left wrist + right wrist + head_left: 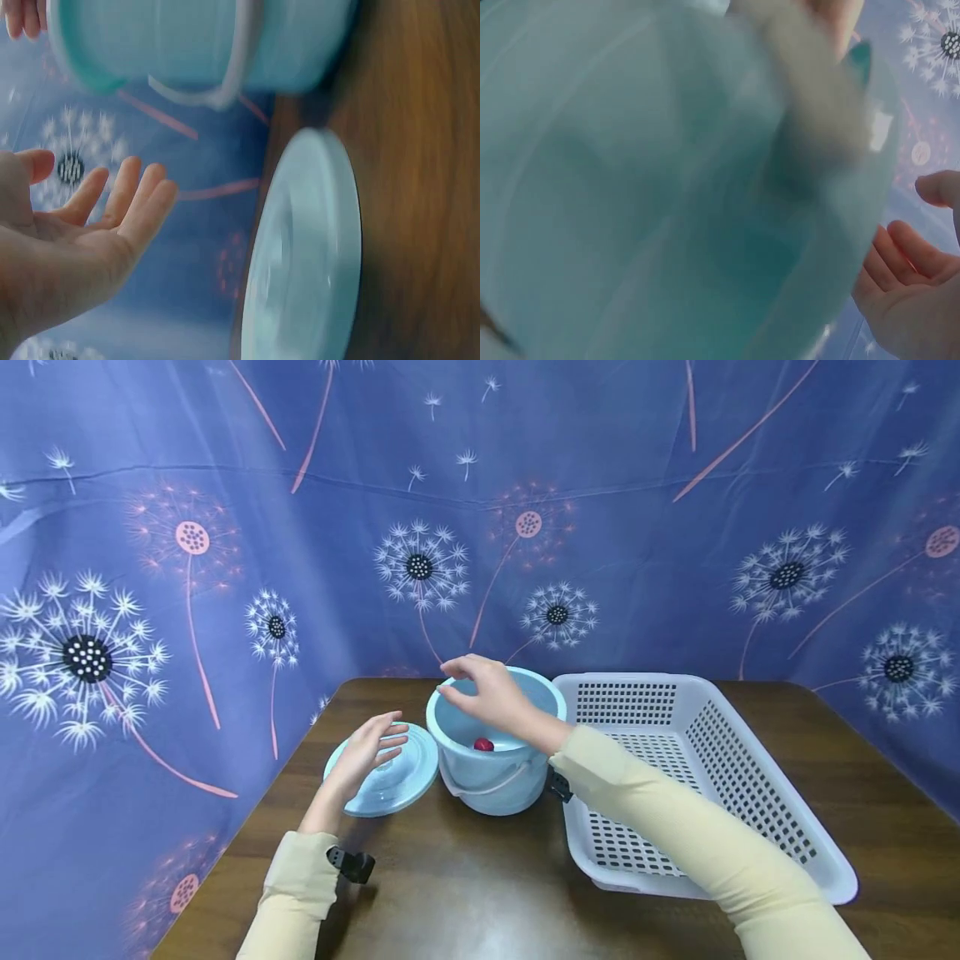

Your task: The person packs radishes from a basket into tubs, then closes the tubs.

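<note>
My right hand (pixel 487 692) hovers over the mouth of a light blue bucket (pixel 491 785), thumb apart from loosely bent fingers, with nothing seen between them. Inside the bucket lies a small red object (pixel 483 744); its kind is unclear. A blurred pale beige shape (pixel 817 90) appears at the bucket's opening in the right wrist view, too smeared to name. My left hand (pixel 367 752) is held above the light blue round lid (pixel 408 768), fingers extended and apart from it. The left wrist view shows that hand (pixel 82 240) empty, beside the lid (pixel 307 247).
A white perforated plastic basket (pixel 780 810) stands right of the bucket, under my right forearm. The bucket's white handle (pixel 487 789) hangs down in front. All of it sits on a brown wooden table (pixel 465 893), with a blue dandelion-patterned cloth (pixel 630 568) behind.
</note>
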The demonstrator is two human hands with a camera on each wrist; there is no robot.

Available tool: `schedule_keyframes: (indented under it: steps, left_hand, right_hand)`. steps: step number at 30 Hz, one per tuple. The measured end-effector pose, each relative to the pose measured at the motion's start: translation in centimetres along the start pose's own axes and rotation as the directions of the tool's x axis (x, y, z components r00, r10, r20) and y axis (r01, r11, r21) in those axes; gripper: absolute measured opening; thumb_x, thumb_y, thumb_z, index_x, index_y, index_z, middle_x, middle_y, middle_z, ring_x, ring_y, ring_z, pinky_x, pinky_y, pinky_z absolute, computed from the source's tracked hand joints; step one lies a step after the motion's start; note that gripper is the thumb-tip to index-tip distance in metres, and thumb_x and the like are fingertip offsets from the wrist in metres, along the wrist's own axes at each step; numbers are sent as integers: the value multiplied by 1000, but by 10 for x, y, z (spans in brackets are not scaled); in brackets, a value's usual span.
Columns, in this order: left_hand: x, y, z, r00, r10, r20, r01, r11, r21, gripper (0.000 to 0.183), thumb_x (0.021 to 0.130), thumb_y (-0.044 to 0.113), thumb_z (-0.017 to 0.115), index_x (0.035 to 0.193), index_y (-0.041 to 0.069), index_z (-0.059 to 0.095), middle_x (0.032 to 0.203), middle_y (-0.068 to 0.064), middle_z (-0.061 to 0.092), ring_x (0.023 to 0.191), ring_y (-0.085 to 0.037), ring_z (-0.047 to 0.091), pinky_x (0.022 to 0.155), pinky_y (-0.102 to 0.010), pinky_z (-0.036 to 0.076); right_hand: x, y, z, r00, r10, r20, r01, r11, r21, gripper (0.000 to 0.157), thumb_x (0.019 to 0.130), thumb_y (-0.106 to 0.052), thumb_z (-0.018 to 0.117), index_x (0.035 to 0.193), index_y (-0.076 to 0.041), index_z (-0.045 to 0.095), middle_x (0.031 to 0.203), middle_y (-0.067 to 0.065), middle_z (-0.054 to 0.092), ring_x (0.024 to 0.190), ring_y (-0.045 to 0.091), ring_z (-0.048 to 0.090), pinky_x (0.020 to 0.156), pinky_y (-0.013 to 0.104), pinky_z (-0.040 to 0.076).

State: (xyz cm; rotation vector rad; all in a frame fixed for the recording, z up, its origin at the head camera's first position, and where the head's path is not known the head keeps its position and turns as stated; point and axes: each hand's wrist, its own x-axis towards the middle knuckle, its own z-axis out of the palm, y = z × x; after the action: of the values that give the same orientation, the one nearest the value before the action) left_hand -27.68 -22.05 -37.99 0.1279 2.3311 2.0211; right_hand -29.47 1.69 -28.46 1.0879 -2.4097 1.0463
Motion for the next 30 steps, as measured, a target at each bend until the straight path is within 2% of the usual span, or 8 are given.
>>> schedule_keyframes:
  steps: [3,6,13,19,24,30]
  left_hand:
    - [-8,-2,-18,996,-15,-87,16,1000,12,53,103,38,28,145,4,29,142,-25,40,129,-36,42,107,-44,37]
    - [-13,-5,-35,990,-28,-138,29,1000,7,54,104,36,26,146,4,24,143,-24,38,130,-36,41,109,-43,35]
    - [-19,-17,-62,979,-55,-196,68,996,61,55,104,34,23,147,0,19,145,-27,34,133,-38,36,111,-45,31]
    - [-21,-38,-77,957,-118,-264,143,987,76,57,103,33,27,146,-3,20,145,-30,32,134,-40,33,111,-46,30]
    - [-23,-56,-88,952,-151,-265,177,981,80,58,103,32,25,146,-6,16,146,-32,28,136,-41,30,111,-47,30]
    - [-22,-64,-95,962,-162,-222,185,979,88,59,104,32,23,146,-8,12,148,-35,18,138,-43,23,112,-47,28]
  right_hand:
    - [2,-11,9,1000,4,0,-4,1000,22,34,91,-23,62,119,-4,61,117,10,63,108,20,60,95,34,48]
    - [4,-20,18,1000,14,26,-15,999,40,35,92,-24,60,121,-5,60,119,9,63,110,19,59,96,34,47]
    - [9,-36,43,996,15,91,-19,999,44,36,94,-26,57,123,-5,58,122,7,61,113,19,57,96,32,47]
    - [5,-40,74,988,38,147,-45,998,45,40,94,-26,56,127,-3,55,125,8,58,115,19,56,97,30,46]
    - [-4,-37,100,978,108,180,-115,993,34,48,94,-30,55,132,-2,50,130,10,54,120,21,52,101,31,44]
    - [-14,-29,120,962,193,192,-198,980,10,54,93,-28,55,136,2,43,136,16,49,127,25,46,106,34,39]
